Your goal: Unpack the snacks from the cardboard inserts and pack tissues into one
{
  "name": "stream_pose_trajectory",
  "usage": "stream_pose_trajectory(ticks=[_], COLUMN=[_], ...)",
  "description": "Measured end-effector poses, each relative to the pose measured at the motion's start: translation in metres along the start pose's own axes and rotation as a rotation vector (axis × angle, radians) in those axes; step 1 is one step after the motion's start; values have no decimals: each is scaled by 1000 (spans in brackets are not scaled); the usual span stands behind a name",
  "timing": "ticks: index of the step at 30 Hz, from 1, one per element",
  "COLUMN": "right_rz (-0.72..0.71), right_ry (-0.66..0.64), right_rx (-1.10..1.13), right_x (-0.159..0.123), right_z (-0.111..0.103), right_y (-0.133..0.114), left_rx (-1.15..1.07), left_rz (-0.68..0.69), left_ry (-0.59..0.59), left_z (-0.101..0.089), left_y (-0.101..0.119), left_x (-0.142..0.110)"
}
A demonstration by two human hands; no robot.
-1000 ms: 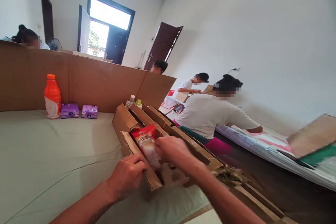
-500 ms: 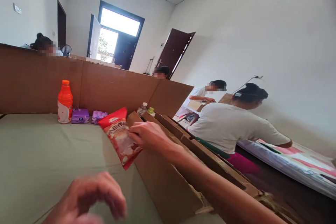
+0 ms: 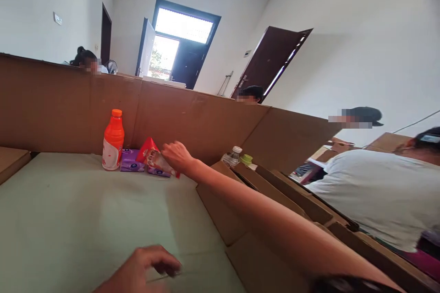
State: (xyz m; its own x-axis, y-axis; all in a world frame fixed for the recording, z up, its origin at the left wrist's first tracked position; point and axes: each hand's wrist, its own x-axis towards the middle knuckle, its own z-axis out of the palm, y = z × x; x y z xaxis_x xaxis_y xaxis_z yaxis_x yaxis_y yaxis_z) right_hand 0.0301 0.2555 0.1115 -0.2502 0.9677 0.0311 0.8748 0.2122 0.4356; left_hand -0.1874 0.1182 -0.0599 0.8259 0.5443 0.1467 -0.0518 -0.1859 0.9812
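At the back of the table, my right hand (image 3: 178,156) is closed on a red snack bag (image 3: 154,157) with pale printing. The bag is tilted in front of the cardboard wall and partly covers a purple tissue pack (image 3: 158,172). Another purple tissue pack (image 3: 132,163) lies to its left, beside an upright orange bottle (image 3: 113,141) with an orange cap. Whether the bag rests on the pack, I cannot tell. Low in the picture, my left hand (image 3: 142,269) hovers over the pale green tabletop, slightly blurred, its fingers bent and apart with nothing in them.
A cardboard wall (image 3: 189,112) borders the table's far side. Along the right run open cardboard boxes (image 3: 220,213), with a clear bottle (image 3: 234,155) and a green item (image 3: 246,160) at their far end. A person in a white shirt (image 3: 374,192) sits beyond them; other people are farther back.
My right hand has carried the snack bag away from the box edge to the tissue packs at the back. The whole view has shifted, and my left hand stays low with bent fingers.
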Motion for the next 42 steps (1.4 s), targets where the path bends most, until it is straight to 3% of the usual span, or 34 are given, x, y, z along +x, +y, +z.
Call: stream_pose_trajectory(ticks=[3,5,7,12,17,21,25,29,36,39,42], right_rz=[16,28,50,253,545,605,518,291,56,42,174], right_ry=[102,142,154,120,60,-53,-158,-166,-183,-250,-289], right_rx=[-1,22,58,163,292,451,541,592,660,661,583], right_x=[33,37,22,-74,-183,-224,-227,-220,-213,-207,-192], right_z=[-5,-7,-5,5,24,51,67,65,64,66,76], right_y=[7,9,13,59,120,141,143,140,144,149,149], left_rx=[131,158,178,314,614,805,935,989,997,975,954], left_rz=[-55,-51,-24,112,329,345,410,460,442,402,382], left_ry=[339,363,332,302,392,434,442,469,451,446,442], left_z=[-13,-16,-16,-20,-31,-31,-29,-30,-35,-37,-38], left_y=[-43,-56,-55,-45,-76,-85,-71,-62,-75,-86,-89], left_x=[10,10,7,4,8,8,12,14,12,10,9])
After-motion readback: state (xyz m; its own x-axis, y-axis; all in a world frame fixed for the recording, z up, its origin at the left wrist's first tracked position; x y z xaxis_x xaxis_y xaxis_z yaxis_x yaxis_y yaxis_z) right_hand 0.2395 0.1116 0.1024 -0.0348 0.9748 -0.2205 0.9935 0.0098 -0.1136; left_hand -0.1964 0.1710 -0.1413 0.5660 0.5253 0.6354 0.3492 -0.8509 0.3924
